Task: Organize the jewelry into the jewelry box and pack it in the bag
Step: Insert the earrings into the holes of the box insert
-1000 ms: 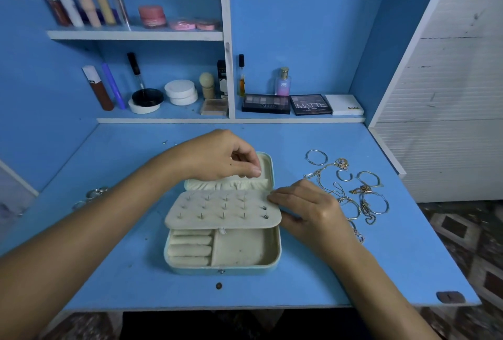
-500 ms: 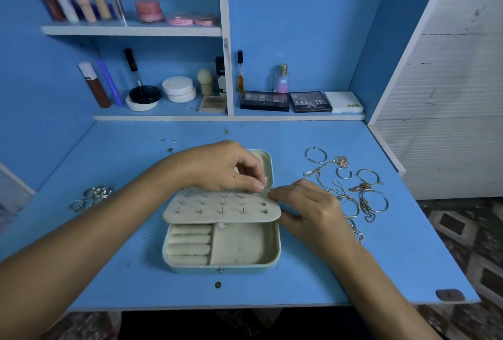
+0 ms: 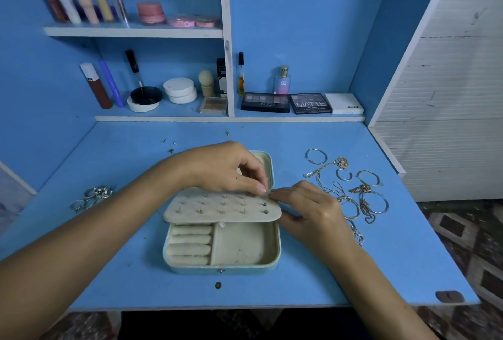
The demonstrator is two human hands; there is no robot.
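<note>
Blue surface (image 3: 285, 280), worn along the front edge. Open jewelry box (image 3: 221, 247) sits centre-front. Rings (image 3: 92, 197) clustered at far left. Ear studs (image 3: 168, 146) scattered behind the box, toward the back. Bangles and chains (image 3: 351, 190) piled to the right of the box. Small dark spot (image 3: 218, 285) just in front of the box. Back shelf (image 3: 228, 118) carries palettes (image 3: 288, 102), jars, bottles.

- Jewelry box (image 3: 245, 267): pale matt shell, lined in soft cream fabric.
- Bracelets (image 3: 370, 201): shiny metal.
- Desk (image 3: 313, 280): matt blue, scuffed surface being shown.
</note>
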